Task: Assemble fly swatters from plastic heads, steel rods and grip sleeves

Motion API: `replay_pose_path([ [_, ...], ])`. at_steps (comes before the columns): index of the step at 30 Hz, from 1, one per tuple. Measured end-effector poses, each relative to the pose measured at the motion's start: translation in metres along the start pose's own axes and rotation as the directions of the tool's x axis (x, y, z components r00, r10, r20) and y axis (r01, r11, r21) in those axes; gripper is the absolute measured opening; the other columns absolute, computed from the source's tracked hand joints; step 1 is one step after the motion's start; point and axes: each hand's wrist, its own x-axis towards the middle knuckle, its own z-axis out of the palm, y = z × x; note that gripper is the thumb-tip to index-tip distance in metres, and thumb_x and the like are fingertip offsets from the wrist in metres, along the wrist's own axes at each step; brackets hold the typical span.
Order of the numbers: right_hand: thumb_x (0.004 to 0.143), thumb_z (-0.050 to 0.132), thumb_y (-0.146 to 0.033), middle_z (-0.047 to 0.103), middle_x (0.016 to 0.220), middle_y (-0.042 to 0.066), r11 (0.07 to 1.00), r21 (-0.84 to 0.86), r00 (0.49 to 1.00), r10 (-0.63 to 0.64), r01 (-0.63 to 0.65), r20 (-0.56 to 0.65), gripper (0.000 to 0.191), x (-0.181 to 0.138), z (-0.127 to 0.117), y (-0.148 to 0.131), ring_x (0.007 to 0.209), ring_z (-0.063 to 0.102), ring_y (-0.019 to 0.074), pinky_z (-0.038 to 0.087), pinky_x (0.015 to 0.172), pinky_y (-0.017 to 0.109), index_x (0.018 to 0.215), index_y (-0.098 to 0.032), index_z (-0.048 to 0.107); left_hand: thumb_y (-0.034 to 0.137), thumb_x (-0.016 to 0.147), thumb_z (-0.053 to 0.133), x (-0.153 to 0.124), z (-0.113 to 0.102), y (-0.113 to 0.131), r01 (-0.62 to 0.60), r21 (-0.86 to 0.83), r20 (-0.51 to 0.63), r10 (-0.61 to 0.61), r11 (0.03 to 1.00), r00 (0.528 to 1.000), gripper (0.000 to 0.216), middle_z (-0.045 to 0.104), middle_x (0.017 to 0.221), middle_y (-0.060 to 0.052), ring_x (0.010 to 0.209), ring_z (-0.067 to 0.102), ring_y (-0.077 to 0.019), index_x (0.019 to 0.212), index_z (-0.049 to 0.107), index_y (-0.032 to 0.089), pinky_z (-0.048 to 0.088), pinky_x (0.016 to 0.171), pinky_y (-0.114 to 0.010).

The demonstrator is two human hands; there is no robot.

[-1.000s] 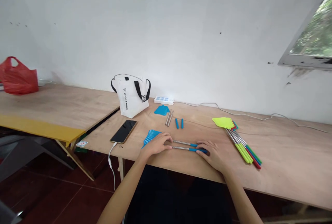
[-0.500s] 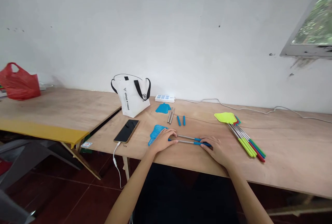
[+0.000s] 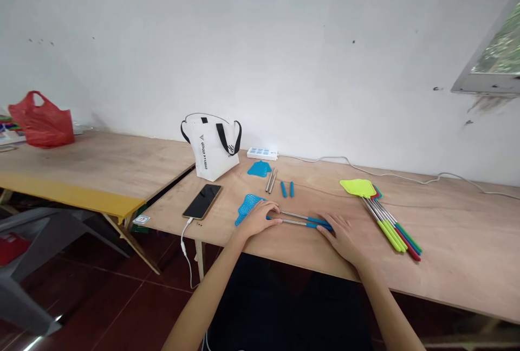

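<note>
Two blue fly swatters [image 3: 298,220] with metal shafts lie side by side near the front edge of the plywood table [image 3: 447,248]. My left hand [image 3: 260,220] rests flat over their blue mesh heads [image 3: 246,207], fingers stretched along the shafts. My right hand [image 3: 343,232] lies flat over their blue handle ends. Farther back lie a loose blue swatter head [image 3: 259,168], two bare metal shafts [image 3: 271,180] and two blue grips [image 3: 287,189].
A bundle of finished swatters [image 3: 382,215], yellow-green one on top, lies to the right. A phone [image 3: 202,201] on a charging cable, a white tote bag [image 3: 213,146] and a power strip [image 3: 262,153] sit to the left and behind. A red plastic bag [image 3: 40,121] is on the neighbouring table.
Both hands stay on the two blue swatters, which have shifted slightly. The camera has swung a little, so everything sits a bit further right in view.
</note>
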Motion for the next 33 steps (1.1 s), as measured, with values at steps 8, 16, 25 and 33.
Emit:
replay_pose_path([
  [8, 0.102, 0.042, -0.054, 0.068, 0.128, 0.004, 0.999, -0.046, 1.000, -0.012, 0.012, -0.015, 0.037, 0.000, 0.001, 0.003, 0.119, 0.061, 0.0274, 0.047, 0.099, 0.047, 0.122, -0.034, 0.065, 0.027, 0.101, 0.051, 0.002, -0.001, 0.000, 0.028, -0.041, -0.063, -0.031, 0.999, 0.998, 0.015, 0.071, 0.110, -0.002, 0.108, 0.064, -0.0209, 0.107, 0.065, 0.024, 0.049, 0.098, -0.034],
  [16, 0.102, 0.041, -0.056, 0.068, 0.129, 0.004, 0.999, -0.051, 1.000, -0.002, 0.001, -0.011, 0.038, 0.000, 0.001, 0.002, 0.120, 0.061, 0.0280, 0.046, 0.098, 0.047, 0.122, -0.033, 0.065, 0.025, 0.099, 0.054, 0.001, -0.001, -0.003, 0.073, 0.159, -0.149, -0.049, 0.985, 0.988, 0.014, 0.068, 0.118, -0.004, 0.119, 0.060, -0.0244, 0.102, 0.067, 0.023, 0.044, 0.108, -0.041],
  [25, 0.102, 0.040, -0.057, 0.067, 0.131, 0.003, 0.999, -0.011, 0.999, 0.031, -0.031, 0.020, 0.038, 0.000, -0.002, -0.001, 0.122, 0.060, 0.0279, 0.044, 0.102, 0.049, 0.121, -0.034, 0.065, 0.023, 0.095, 0.062, 0.004, 0.000, -0.011, 0.169, 0.112, -0.211, -0.143, 0.979, 0.967, 0.010, 0.069, 0.117, -0.004, 0.119, 0.060, -0.0231, 0.102, 0.069, 0.023, 0.045, 0.107, -0.037],
  [33, 0.102, 0.041, -0.055, 0.069, 0.126, 0.004, 0.999, -0.014, 0.999, 0.037, -0.037, 0.015, 0.036, 0.000, -0.003, -0.004, 0.117, 0.062, 0.0277, 0.044, 0.100, 0.048, 0.117, -0.031, 0.063, 0.039, 0.093, 0.069, 0.003, -0.003, -0.005, 0.351, 0.232, -0.258, -0.290, 0.907, 0.922, 0.024, 0.065, 0.128, -0.007, 0.126, 0.055, -0.0286, 0.112, 0.070, 0.024, 0.038, 0.113, -0.047],
])
